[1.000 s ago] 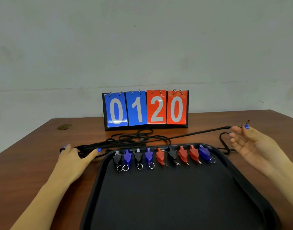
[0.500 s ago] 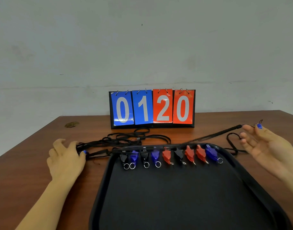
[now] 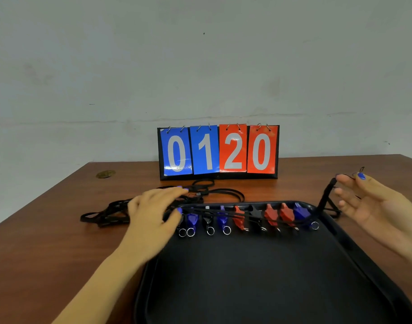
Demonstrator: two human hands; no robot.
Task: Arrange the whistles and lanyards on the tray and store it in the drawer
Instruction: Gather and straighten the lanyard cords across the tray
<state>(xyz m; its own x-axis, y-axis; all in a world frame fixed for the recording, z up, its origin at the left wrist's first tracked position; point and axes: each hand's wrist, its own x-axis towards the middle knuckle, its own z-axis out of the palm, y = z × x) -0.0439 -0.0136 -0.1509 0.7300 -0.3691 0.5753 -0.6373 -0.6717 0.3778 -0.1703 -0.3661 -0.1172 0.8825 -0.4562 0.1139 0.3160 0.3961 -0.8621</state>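
Observation:
A black tray lies on the brown table in front of me. Along its far edge runs a row of several whistles, blue, black and red, with metal rings. A tangle of black lanyards lies left of and behind the tray. My left hand lies flat over the tray's far left corner and the tangle, fingers stretched out. My right hand is raised, palm inward, at the tray's far right corner and pinches the thin end loop of one lanyard. That cord sags across the whistles toward my left thumb.
A flip scoreboard reading 0 1 2 0 stands at the back of the table against a pale wall. A round brass fitting sits in the tabletop at the far left. Bare table lies left of the tray.
My left hand let go of the lanyard bundle and slid right onto the tray's corner. The stretched cord has gone slack and dropped across the whistles. My right hand has barely moved.

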